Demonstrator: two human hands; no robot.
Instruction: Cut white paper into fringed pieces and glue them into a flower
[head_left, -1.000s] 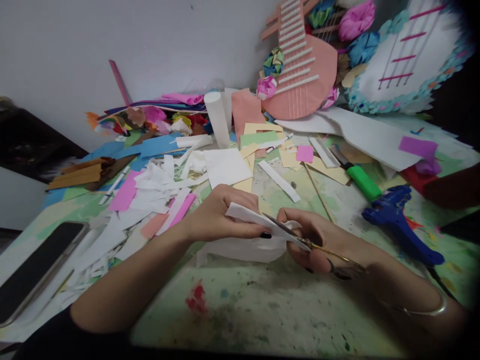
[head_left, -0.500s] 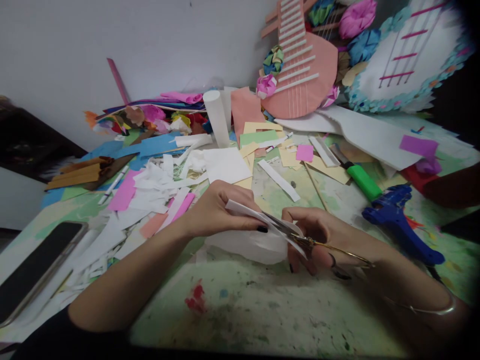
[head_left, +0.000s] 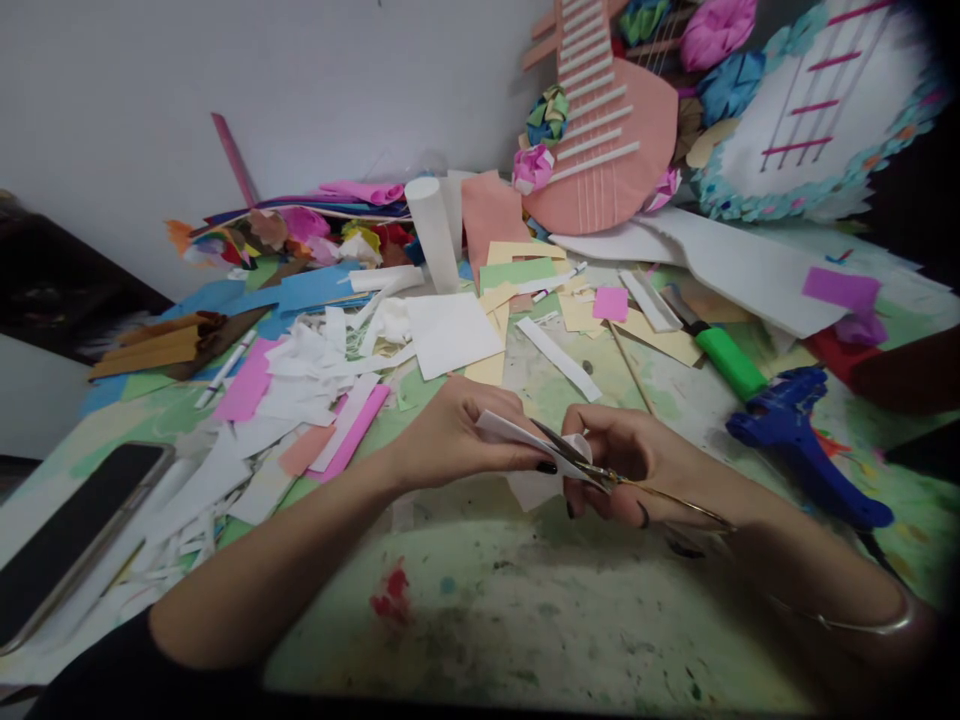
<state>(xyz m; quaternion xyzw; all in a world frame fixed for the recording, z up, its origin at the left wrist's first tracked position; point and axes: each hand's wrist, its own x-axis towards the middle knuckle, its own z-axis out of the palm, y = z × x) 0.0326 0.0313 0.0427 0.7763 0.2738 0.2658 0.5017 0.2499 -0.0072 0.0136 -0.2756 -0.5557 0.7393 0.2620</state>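
Note:
My left hand (head_left: pixel 457 435) pinches a piece of white paper (head_left: pixel 506 433) between thumb and fingers, above the painted table. Close on its right, my right hand (head_left: pixel 626 460) is closed round the gold handles of a pair of scissors (head_left: pixel 600 472). The blades point left, parted a little, with the paper between them. A curled bit of the paper rises beside my right fingertips, and a flap hangs below my left thumb. Behind my hands lies a white square sheet (head_left: pixel 454 333).
White scraps (head_left: pixel 300 370) heap on the left beside a phone (head_left: pixel 82 530). At right are a blue glue gun (head_left: pixel 810 440) and a green-handled cutter (head_left: pixel 727 360). A white roll (head_left: pixel 433 235) stands at the back near a pink paper instrument (head_left: pixel 615 150).
My left hand has moved slightly right and down with the paper. Less of the paper shows below my hands, and the scissors have shifted slightly.

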